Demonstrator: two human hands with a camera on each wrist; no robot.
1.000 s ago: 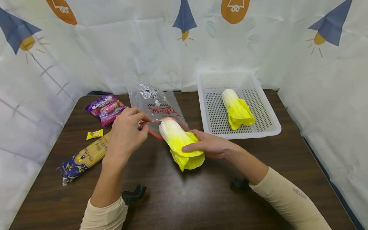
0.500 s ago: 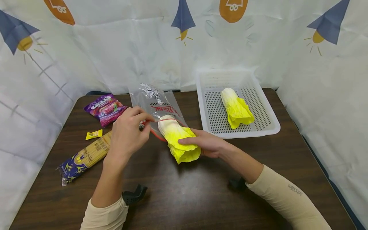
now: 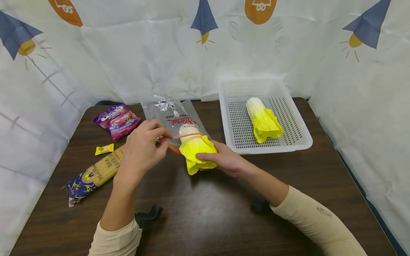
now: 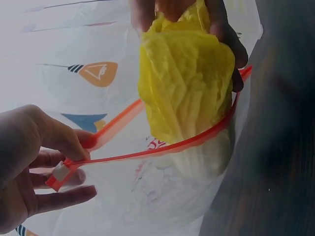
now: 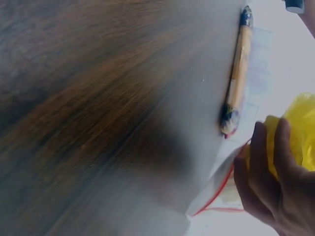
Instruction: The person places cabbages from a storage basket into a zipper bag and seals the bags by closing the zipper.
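My left hand (image 3: 144, 147) pinches one end of the red-edged mouth of a clear zip bag (image 3: 169, 110), which has red lettering and a cartoon print. In my right hand (image 3: 225, 158) is a toy napa cabbage (image 3: 198, 151), gripped by its yellow leafy end. Its white stem end is inside the bag, seen through the clear plastic, while the leaves stick out of the opening. The left wrist view shows the bag's red rim (image 4: 172, 147) crossing in front of the cabbage, with the mouth spread apart. Fingers of the right hand (image 5: 270, 182) wrap round the leaves in the right wrist view.
A white perforated basket (image 3: 229, 138) at the back right holds a second toy cabbage (image 3: 264, 121). To the left lie a purple snack packet (image 3: 118, 121), a small yellow packet (image 3: 104, 149) and a pack of noodles (image 3: 96, 176). White printed cloth hangs behind the table.
My right hand has moved left and away from me, pushing the cabbage's white end further into the bag. The left hand keeps its pinch on the bag's edge, nearly still.
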